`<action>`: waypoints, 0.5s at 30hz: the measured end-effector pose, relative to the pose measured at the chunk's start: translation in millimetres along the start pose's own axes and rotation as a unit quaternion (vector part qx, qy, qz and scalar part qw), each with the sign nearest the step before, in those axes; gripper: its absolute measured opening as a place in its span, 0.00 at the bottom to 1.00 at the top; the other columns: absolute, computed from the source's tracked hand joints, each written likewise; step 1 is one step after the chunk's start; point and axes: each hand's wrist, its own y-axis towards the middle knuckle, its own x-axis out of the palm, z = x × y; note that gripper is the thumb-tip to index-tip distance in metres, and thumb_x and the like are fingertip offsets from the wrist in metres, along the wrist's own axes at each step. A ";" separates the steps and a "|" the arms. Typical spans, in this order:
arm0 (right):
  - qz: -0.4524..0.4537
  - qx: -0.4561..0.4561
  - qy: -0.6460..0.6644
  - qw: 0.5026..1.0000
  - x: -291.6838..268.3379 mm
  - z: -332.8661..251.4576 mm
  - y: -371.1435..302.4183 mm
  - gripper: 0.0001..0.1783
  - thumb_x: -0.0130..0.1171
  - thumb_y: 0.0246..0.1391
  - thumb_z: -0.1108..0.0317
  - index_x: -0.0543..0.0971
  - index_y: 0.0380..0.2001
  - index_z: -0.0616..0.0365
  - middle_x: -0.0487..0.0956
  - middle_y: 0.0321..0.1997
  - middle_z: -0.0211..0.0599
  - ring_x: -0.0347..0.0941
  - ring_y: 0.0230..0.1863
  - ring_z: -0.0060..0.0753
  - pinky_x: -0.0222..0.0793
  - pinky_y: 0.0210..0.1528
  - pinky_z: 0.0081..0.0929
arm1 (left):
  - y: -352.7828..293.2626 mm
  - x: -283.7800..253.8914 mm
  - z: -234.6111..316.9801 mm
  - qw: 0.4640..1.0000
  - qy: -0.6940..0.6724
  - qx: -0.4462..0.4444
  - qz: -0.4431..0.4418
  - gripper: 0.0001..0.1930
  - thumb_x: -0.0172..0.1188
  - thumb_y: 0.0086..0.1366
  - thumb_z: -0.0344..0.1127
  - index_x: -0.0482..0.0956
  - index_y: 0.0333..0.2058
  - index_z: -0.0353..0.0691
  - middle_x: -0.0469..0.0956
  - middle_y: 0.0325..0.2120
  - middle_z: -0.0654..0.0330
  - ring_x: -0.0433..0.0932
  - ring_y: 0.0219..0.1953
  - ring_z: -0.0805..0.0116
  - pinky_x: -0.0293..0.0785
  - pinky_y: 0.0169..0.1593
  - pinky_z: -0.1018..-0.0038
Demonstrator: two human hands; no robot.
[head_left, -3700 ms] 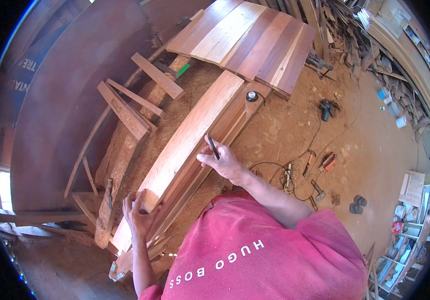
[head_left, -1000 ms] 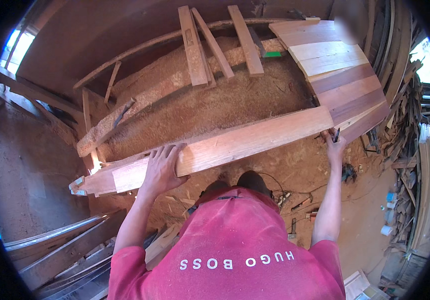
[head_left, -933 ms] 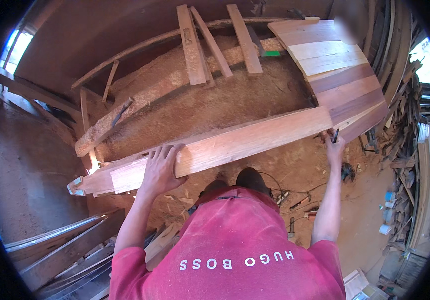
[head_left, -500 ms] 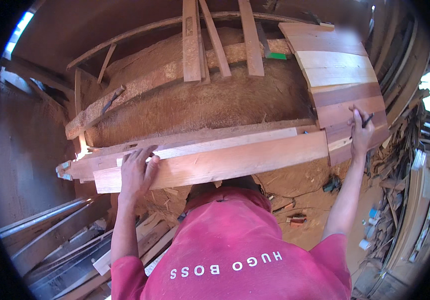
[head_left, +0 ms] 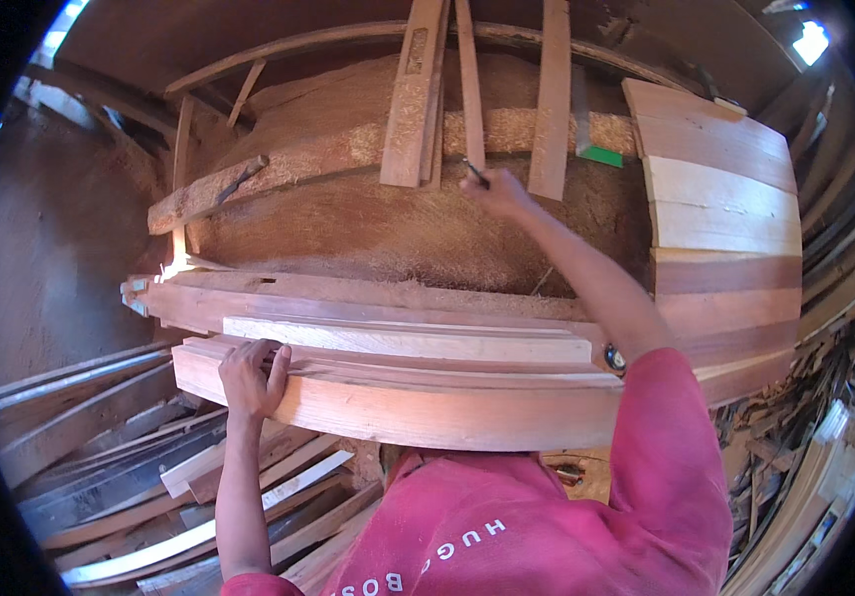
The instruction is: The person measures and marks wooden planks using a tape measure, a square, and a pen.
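Observation:
A long reddish-brown wooden board [head_left: 427,407] lies along the near side of the bench, close to my body. My left hand [head_left: 255,378] grips its left part, fingers over the upper edge. Behind it rests a paler wooden strip [head_left: 408,343]. My right hand [head_left: 499,193] reaches out over the middle of the bench, closed on a short dark pencil [head_left: 477,176]. The hand is beside the near end of a narrow wooden strip [head_left: 472,109], between wider planks [head_left: 413,119]. Whether the pencil touches that strip, I cannot tell.
A panel of light and dark boards [head_left: 725,214] lies at the right. Next to the planks is a tool with a green part [head_left: 601,156]. A rough beam [head_left: 328,149] crosses the dusty far side. Timber offcuts [head_left: 189,497] pile up at lower left, more scraps at right.
My right hand has moved left and farther away, from the panel to the planks, still with the pencil. The long board has turned and come nearer my body, my left hand still on it.

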 end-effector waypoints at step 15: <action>0.099 0.294 0.403 0.861 135.7 35.1 114.4 0.27 0.45 0.73 0.44 0.72 0.58 0.55 0.83 0.36 0.43 0.78 0.23 0.27 0.56 0.16 0.22 | 6.2 3.3 -1.4 0.999 0.001 -0.016 -0.035 0.17 0.58 0.67 0.45 0.84 0.30 0.37 0.81 0.25 0.49 0.79 0.31 0.45 0.72 0.39 0.58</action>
